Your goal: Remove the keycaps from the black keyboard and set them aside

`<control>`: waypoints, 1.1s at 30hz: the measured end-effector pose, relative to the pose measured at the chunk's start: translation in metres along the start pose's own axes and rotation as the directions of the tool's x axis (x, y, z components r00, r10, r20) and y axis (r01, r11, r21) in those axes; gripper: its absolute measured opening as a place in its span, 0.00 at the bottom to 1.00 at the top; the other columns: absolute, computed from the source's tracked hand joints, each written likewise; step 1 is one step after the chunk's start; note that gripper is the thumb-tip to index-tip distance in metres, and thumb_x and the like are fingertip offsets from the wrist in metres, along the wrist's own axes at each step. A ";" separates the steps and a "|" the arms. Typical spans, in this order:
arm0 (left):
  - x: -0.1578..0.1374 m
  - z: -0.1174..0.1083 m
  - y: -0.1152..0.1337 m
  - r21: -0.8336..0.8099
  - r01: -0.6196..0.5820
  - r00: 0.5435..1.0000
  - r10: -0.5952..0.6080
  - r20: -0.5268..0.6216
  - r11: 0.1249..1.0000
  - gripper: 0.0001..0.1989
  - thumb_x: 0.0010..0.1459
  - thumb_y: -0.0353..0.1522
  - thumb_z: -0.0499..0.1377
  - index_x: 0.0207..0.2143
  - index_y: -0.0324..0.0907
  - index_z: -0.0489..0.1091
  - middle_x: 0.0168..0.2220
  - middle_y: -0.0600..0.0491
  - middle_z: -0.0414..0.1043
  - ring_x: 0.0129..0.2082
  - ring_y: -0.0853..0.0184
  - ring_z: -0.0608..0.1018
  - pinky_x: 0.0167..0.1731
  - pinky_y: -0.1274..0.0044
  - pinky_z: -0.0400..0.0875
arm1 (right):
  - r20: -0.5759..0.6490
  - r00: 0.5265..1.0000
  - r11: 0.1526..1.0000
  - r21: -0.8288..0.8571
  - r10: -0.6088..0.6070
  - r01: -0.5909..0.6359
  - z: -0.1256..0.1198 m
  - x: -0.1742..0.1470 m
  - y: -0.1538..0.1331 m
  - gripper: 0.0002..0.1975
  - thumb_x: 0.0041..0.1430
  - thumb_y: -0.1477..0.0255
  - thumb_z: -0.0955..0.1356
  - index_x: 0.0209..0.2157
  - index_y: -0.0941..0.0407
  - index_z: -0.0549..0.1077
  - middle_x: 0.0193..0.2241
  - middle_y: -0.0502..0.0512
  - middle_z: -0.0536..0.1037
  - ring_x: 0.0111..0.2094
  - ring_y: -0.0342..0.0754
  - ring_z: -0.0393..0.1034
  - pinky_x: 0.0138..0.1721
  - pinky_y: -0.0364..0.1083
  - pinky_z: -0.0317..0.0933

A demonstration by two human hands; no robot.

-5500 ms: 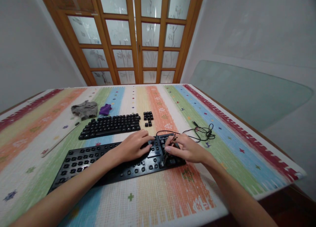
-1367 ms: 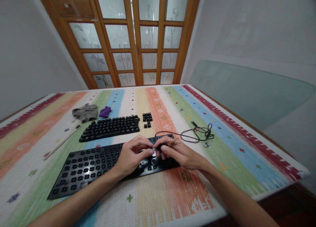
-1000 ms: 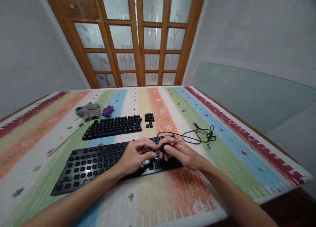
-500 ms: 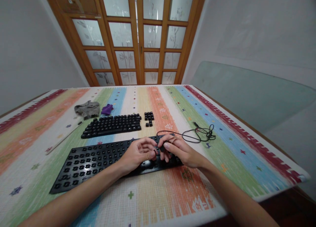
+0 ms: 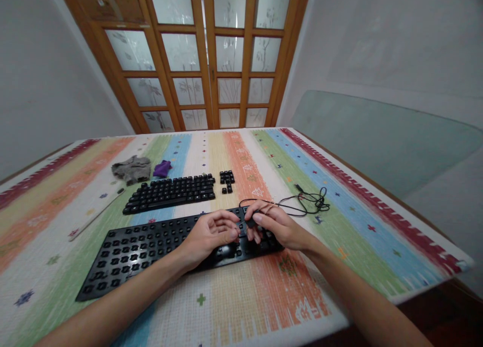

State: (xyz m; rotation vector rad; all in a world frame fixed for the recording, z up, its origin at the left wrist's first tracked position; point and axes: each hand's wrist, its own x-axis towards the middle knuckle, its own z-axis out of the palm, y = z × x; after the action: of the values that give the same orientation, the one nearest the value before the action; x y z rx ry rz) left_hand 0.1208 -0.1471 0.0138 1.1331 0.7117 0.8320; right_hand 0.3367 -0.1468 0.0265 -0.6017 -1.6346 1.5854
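A black keyboard [image 5: 151, 246] with its keycaps off on the left and middle lies under both of my hands. My left hand [image 5: 213, 232] hovers over its middle right, fingers curled and the thumb against them; whatever is in them, if anything, is hidden. Just to the right, my right hand [image 5: 273, 226] pinches a small black keycap [image 5: 250, 222] between thumb and fingers, above the keyboard's right end. Behind the keyboard, loose black keycaps [image 5: 169, 193] stand in rows, with a smaller group of keycaps [image 5: 227, 177] beside them.
A black cable [image 5: 302, 206] lies coiled to the right. At the back left are a grey cloth [image 5: 132, 169], a purple cloth [image 5: 162, 168] and a thin brush [image 5: 96, 213]. A striped cloth [image 5: 358, 226] covers the table, whose edge runs along the right.
My hands have drawn slightly apart, the right one moving a little to the right with the keycap. The loose keycaps and cloths lie as before.
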 end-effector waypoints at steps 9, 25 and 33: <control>-0.001 -0.002 -0.004 -0.057 0.052 0.999 -0.052 -0.002 0.997 0.23 0.40 0.32 0.74 0.39 0.37 0.72 0.32 0.51 0.77 0.32 0.70 0.78 0.36 0.78 0.72 | -0.020 1.000 1.000 0.027 0.006 -0.005 -0.002 0.002 0.002 0.13 0.66 0.63 0.64 0.41 0.59 0.67 0.25 0.50 0.75 0.23 0.40 0.69 0.27 0.40 0.62; -0.008 0.017 0.006 -0.109 0.028 0.991 -0.042 -0.129 0.994 0.25 0.36 0.26 0.75 0.39 0.36 0.73 0.34 0.49 0.78 0.34 0.69 0.80 0.37 0.79 0.76 | -0.069 0.997 0.992 0.118 -0.035 0.043 -0.005 0.002 0.005 0.12 0.66 0.63 0.64 0.40 0.59 0.67 0.24 0.51 0.76 0.21 0.40 0.68 0.25 0.40 0.62; -0.004 0.012 0.008 0.189 -0.200 0.963 0.228 -0.141 0.961 0.12 0.43 0.30 0.72 0.33 0.38 0.77 0.44 0.46 0.76 0.44 0.62 0.79 0.44 0.71 0.77 | -0.142 0.988 0.998 -0.007 -0.066 0.065 0.001 0.001 0.000 0.13 0.67 0.62 0.63 0.41 0.59 0.67 0.25 0.50 0.75 0.22 0.40 0.66 0.26 0.40 0.60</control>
State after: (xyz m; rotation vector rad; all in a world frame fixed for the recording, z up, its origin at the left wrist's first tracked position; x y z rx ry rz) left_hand 0.1272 -0.1551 0.0247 1.3264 0.8164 1.0716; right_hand 0.3353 -0.1473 0.0268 -0.6407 -1.5357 1.4597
